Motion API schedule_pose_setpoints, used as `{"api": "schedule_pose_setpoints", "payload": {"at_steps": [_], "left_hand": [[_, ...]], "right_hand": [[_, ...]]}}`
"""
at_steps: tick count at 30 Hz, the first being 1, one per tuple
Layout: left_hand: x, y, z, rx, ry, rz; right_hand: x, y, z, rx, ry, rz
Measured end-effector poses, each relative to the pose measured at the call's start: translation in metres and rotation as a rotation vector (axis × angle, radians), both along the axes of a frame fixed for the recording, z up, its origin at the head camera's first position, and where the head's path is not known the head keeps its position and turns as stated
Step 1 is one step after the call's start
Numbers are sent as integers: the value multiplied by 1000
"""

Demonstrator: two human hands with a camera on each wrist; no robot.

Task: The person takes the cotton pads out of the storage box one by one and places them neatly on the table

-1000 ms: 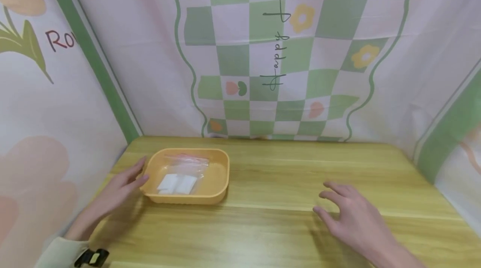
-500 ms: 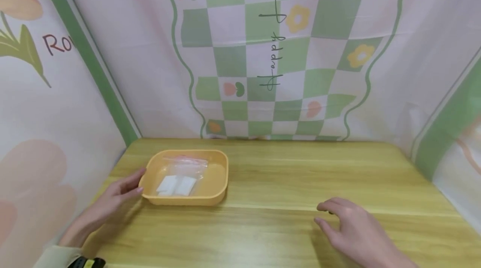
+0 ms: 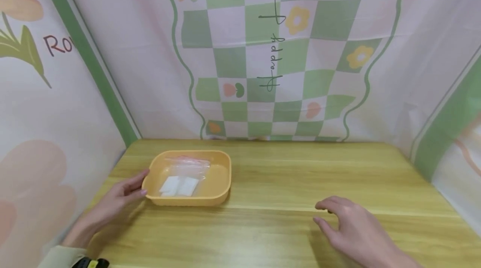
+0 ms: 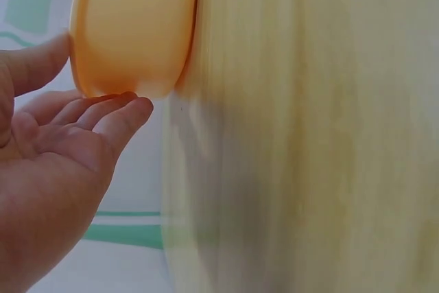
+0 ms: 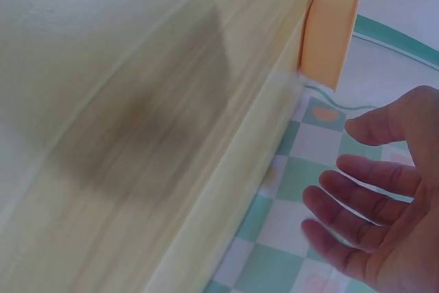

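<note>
A shallow orange-yellow plastic bin (image 3: pixel 188 201) stands at the left of the table. Inside it lies clear zip bag plastic (image 3: pixel 192 171) with a pinkish seal edge and white flat pieces (image 3: pixel 170 186) showing through. My left hand (image 3: pixel 116 198) touches the bin's left end. In the left wrist view, its nearly straight fingers (image 4: pixel 123 118) lie against the end wall, and the thumb is at the rim. Well to the right, my right hand (image 3: pixel 357 227) hovers over the table with loosely bent fingers and holds nothing; the right wrist view shows its palm (image 5: pixel 405 238) bare.
The wood-grain table (image 3: pixel 270 234) reaches back to a checked green and white curtain (image 3: pixel 263 109). A printed white curtain (image 3: pixel 45 113) borders the left side. A dark watch-like band (image 3: pixel 90 263) sits at my left sleeve.
My left hand has come against the bin's left end, and the bin has slid slightly right in the last half second. My right hand has lowered a little, its fingers drawn closer together.
</note>
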State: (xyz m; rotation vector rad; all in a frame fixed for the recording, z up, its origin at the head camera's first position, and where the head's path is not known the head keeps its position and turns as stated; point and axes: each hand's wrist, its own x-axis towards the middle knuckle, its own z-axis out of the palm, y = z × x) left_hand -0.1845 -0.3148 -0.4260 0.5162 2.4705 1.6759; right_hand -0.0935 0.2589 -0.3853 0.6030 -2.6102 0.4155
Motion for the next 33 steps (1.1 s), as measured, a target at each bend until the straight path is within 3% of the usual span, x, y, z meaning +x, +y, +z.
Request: {"api": "schedule_pose_setpoints", "payload": {"at_steps": [5, 20, 26, 33], "left_hand": [[0, 11, -2, 12, 15, -1], [-4, 32, -4, 20, -6, -2], [-6, 40, -5, 36, -3, -22], [-9, 42, -2, 7, -9, -25]], "right_hand": [[-2, -3, 6, 3, 4, 20], [-10, -25, 27, 9, -105, 78], [-26, -42, 40, -54, -238, 142], [-61, -78, 64, -199, -456, 250]]}}
